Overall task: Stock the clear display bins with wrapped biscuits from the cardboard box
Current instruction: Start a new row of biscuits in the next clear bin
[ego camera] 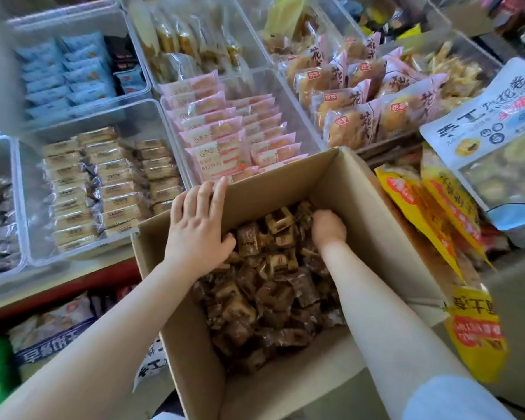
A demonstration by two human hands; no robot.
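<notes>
the cardboard box stands open just below the clear display bins, near enough that the person need only lift packets across, which looks like the reason it was set there. the left hand lies over the box's far left wall, fingers straight and a little spread along the top edge, thumb down inside against the packets; it seems to be steadying the box rather than holding anything. the right hand is plunged among the wrapped biscuits, a loose brown heap filling the bottom of the box. its fingers are buried in the heap, so whether they have pinched a packet cannot be told. in the bin of tan packets the rows stop short of the back wall, so it is likely the one being filled, while the pink packets beside it already stand in close rows.
</notes>
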